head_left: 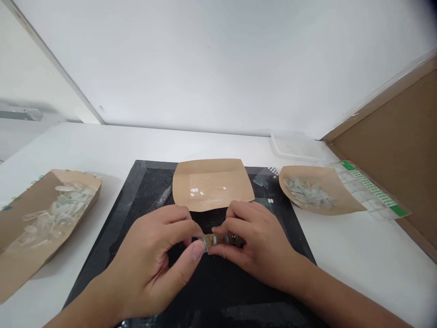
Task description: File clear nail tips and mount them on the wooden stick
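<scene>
As both hands meet over the black mat (218, 287):
Left hand (164, 255) and right hand (256, 241) pinch a small, translucent strip (214, 239).

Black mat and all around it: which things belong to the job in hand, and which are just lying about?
Likely in the job: small strip, held by left hand and right hand; black mat; middle tray; left tray; right tray.
Likely just lying about: clear plastic box; green-edged sheet.
</scene>
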Demonstrator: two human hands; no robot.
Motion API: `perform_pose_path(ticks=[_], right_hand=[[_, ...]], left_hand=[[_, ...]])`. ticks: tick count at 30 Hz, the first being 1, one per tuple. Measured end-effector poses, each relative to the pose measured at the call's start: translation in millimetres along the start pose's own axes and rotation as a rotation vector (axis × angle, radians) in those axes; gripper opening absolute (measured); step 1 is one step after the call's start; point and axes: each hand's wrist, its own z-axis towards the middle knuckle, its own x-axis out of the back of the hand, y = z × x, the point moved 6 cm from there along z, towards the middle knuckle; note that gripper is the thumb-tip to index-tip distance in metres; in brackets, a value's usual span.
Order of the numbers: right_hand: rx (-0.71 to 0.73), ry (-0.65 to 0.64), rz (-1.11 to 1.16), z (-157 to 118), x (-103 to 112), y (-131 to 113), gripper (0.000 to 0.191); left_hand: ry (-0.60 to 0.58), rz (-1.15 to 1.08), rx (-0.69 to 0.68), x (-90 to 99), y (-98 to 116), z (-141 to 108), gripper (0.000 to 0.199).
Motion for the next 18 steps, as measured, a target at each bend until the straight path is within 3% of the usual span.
perform_pose_path(ticks=[9,18], right_hand=[[-0.018,-0.017,0.037,-2,-2,1,0.02],[0.044,-0.074,0.114,0,5,-2,0.048]], left_hand=[[-0.057,0.109,-0.132,-18.2,4,3,0.013],[-0.078,0.181,-0.324,-19.3,11,3,0.018]])
